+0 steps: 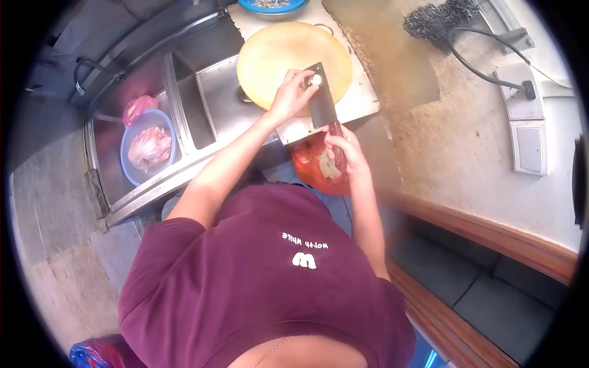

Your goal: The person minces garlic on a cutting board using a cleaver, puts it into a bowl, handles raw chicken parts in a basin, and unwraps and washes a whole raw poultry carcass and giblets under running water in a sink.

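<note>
My right hand (347,149) is wrapped round the reddish handle of a cleaver (323,109). Its broad dark blade points away from me, over the near right part of a round yellow cutting board (264,64). The fingertips of my left hand (293,95) pinch a small whitish piece (315,80) at the blade's face, near its far end. The piece looks like a garlic clove, but it is too small to be sure. The board rests on a white counter slab (366,101).
Left of the board is a steel double sink (221,92), holding a blue basin (127,147) with bagged pale pink meat (150,147) and a pink bag (140,107). A blue bowl (276,8) stands behind the board. Below the slab hangs a red bag (310,168). Wall sockets (529,147) are at right.
</note>
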Demonstrator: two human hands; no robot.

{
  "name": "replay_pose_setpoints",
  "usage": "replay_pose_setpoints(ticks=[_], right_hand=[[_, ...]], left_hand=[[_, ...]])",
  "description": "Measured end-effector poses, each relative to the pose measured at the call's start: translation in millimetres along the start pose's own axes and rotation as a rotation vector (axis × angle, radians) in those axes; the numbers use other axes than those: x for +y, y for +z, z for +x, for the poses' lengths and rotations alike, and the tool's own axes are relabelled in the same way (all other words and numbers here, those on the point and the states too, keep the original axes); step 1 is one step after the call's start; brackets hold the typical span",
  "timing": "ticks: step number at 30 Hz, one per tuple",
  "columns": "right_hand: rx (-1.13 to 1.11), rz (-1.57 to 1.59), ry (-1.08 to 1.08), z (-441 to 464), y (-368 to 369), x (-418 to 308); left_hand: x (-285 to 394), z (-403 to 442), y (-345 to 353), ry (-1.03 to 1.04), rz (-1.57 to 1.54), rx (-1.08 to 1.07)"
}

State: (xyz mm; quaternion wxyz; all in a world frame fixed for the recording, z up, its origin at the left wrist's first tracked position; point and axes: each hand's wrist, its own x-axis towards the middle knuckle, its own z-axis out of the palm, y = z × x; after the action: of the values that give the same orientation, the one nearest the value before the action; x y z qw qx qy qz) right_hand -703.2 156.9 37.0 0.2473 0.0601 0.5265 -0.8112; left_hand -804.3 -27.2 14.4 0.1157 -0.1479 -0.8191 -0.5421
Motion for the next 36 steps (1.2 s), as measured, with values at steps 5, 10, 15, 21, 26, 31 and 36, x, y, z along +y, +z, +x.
replay_pose_setpoints(ticks=[5,10,15,21,26,31,36], right_hand=[[0.016,0.051,-0.061,-6,-7,2],[0.339,-0.605,-0.208,-1,-36,-13],[0.493,-1.099,-0.170,34,-22,4],[0.391,-0.964,-0.060,48,22,20],[0.335,-0.937,-0.063,63,-2,0],[0.390,-0.889,0.136,102,-1,-26],[0.399,-1.583,-0.324,77,6,-30]], left_hand=[[-26,4,26,-0.009,0.063,0.072],[-62,-2,12,0.081,0.268,-0.005],[-41,10,-2,-0.106,0.183,-0.190],[-71,17,-10,0.054,0.173,-0.205],[-62,12,-13,0.097,0.196,-0.176],[-37,0,1,-0.015,0.309,-0.142],[-37,9,8,-0.047,0.315,-0.108]])
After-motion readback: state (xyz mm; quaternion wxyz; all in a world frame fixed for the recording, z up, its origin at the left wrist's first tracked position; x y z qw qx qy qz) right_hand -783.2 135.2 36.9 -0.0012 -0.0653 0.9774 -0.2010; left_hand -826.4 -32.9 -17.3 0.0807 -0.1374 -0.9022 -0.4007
